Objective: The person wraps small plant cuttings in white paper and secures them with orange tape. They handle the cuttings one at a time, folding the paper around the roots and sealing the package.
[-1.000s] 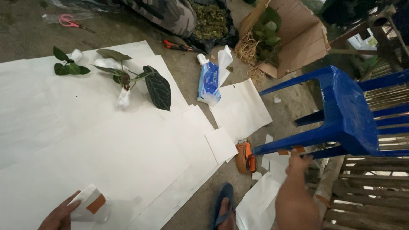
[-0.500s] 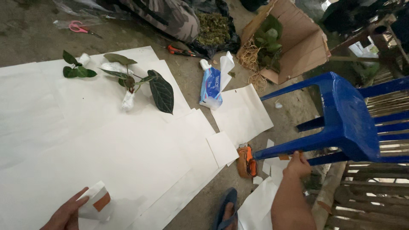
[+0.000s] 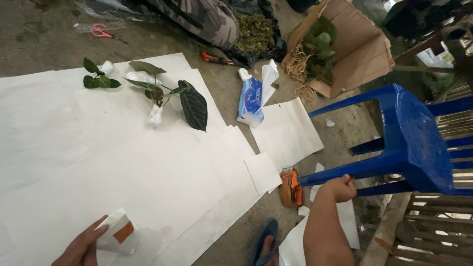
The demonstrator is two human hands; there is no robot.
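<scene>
My left hand (image 3: 81, 246) is at the bottom left and holds a small white packet (image 3: 118, 236) with an orange-brown patch, just above the white paper sheets (image 3: 123, 172) spread on the floor. My right hand (image 3: 340, 187) is closed around a leg of the blue plastic chair (image 3: 414, 143), which lies tipped on its side at the right. An orange tape dispenser (image 3: 291, 188) sits on the floor just left of that hand. Two small plants with wrapped roots lie on the far paper: a large dark-leaved one (image 3: 170, 98) and a smaller one (image 3: 98, 79).
A blue tissue pack (image 3: 250, 101) and loose paper sheets (image 3: 288, 133) lie mid-floor. An open cardboard box (image 3: 359, 49) holds plants and straw. Pink scissors (image 3: 101, 31) and red pruners (image 3: 217, 60) lie beyond, near a person in camouflage clothing (image 3: 207, 17). Wooden slats (image 3: 433, 231) and my sandalled foot (image 3: 266, 244) are close by.
My right hand has stayed at the blue chair's leg, closing more firmly on it. My left hand keeps the white packet, shifted slightly right. The view has tilted down a little.
</scene>
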